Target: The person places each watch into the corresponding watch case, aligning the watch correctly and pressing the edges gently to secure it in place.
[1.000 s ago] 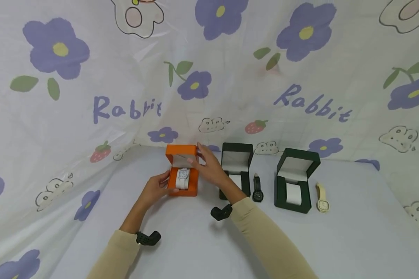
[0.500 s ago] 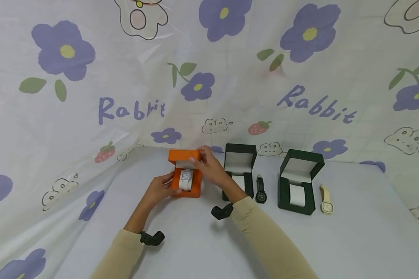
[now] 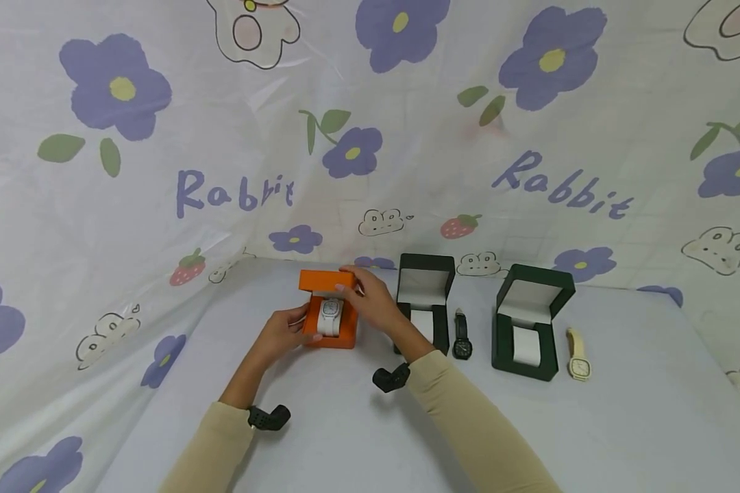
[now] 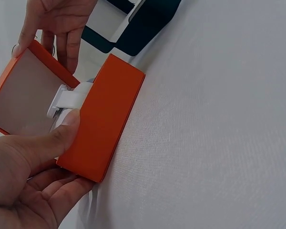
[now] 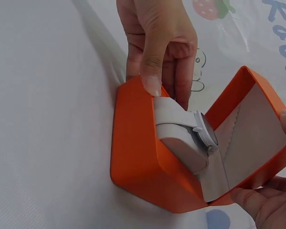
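An orange watch box (image 3: 347,334) stands on the white table with its lid (image 3: 318,280) tilted partway down. Inside, a white watch (image 3: 329,308) is wrapped round a white cushion. My left hand (image 3: 281,332) grips the box's base from the left, thumb over the front rim (image 5: 152,88) and fingers along the side. At the lid's right edge, my right hand (image 3: 373,300) pinches it between thumb and fingers. The left wrist view shows the front wall of the box (image 4: 107,121), with the right hand (image 4: 62,21) behind at the lid.
Right of the orange box stand an open black watch box (image 3: 425,261) and an open dark green one (image 3: 522,368), each with a white cushion. Beside them lie a black watch (image 3: 462,348) and a cream watch (image 3: 579,368). A flower-patterned cloth (image 3: 419,150) hangs behind.
The orange box's lid has swung forward and down from near upright, with my right hand moving along on it. My left hand keeps its hold on the base. The head view has shifted slightly.
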A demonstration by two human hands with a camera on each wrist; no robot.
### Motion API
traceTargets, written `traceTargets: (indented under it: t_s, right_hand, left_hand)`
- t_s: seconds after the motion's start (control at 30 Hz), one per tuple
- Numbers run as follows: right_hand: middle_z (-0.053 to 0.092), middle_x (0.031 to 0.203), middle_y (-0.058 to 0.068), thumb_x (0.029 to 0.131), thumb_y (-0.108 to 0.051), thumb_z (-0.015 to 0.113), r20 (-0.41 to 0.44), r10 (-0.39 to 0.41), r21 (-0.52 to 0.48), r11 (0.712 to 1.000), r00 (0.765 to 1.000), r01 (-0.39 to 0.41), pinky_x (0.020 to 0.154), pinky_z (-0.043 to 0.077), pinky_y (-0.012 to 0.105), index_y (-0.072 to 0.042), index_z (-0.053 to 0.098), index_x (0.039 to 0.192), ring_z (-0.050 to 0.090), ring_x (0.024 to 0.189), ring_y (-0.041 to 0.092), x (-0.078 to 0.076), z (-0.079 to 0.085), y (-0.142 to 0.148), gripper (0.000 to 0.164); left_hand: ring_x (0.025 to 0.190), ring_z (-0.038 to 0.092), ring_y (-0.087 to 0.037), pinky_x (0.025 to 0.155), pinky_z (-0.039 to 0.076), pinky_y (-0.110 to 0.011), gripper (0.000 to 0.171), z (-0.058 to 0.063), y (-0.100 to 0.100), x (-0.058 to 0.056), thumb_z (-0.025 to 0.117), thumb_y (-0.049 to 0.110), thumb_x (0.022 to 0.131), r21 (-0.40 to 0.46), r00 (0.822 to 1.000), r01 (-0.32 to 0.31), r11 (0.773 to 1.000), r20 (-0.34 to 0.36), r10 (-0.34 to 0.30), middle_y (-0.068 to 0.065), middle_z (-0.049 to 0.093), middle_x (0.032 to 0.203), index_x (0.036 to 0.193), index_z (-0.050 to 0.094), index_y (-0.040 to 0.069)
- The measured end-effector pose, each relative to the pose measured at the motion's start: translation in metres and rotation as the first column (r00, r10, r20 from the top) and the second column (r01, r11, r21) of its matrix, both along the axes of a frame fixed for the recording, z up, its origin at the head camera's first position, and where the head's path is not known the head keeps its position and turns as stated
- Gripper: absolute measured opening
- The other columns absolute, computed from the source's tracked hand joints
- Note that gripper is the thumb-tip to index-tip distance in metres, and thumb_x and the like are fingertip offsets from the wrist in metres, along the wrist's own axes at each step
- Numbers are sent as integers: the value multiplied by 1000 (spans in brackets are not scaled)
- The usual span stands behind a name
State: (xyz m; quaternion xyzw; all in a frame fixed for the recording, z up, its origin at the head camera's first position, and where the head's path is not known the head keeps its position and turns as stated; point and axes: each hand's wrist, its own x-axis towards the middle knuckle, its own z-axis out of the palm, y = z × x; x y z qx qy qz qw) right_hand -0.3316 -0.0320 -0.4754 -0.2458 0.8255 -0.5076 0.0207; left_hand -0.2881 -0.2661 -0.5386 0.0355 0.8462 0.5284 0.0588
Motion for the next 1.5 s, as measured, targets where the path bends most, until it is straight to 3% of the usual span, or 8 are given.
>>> traceTargets:
  t_s: [0.33,0.43,0.63,0.83,1.23,1.5]
  right_hand:
    - [62,132,5,96,-22,72,-5,-33,-69,997,999,32,105,49,41,-13,65,132,56,120,23,6,-1,1,37]
    - [62,132,5,95,-20,74,0,-32,-92,995,999,32,108,48,41,-13,67,130,55,128,21,7,-2,1,37]
    - [61,133,11,93,-14,76,-22,-21,-135,991,1000,18,109,47,48,-7,67,130,52,135,28,12,-5,2,39]
    - [61,134,9,92,-13,77,-12,-21,-159,987,1000,18,107,49,44,-9,67,130,52,134,26,15,-11,3,40]
    - [60,141,12,88,-9,80,-41,-33,-159,987,999,26,106,49,48,-8,69,130,53,134,30,21,-20,4,43]
    - [55,148,8,88,-12,81,-44,-32,-129,991,999,26,104,51,39,-10,69,132,49,139,25,25,-24,3,46]
  left_hand:
    - [133,54,-32,102,51,-37,81,6,-3,-1,87,20,83,-42,1000,6,999,-6,-6,-16,46,153,151,45,2]
    - [133,54,-32,103,50,-38,81,7,-3,-1,87,21,83,-62,1000,-3,998,-10,3,-16,47,152,150,46,1]
    - [133,54,-34,104,50,-41,75,5,-4,-4,86,20,83,-76,1000,0,997,-23,-2,-19,51,149,146,51,-2]
    - [133,54,-36,104,50,-42,74,1,-3,-3,87,18,82,-41,1000,-3,999,-18,2,-19,52,148,145,53,-2]
    - [133,54,-35,104,49,-43,71,-6,-2,-2,88,21,81,-69,1000,-22,997,-16,21,-18,55,146,141,57,-1]
    - [133,54,-36,104,49,-43,68,-4,-2,-1,88,20,82,-58,999,-26,998,-22,24,-19,55,145,140,59,0]
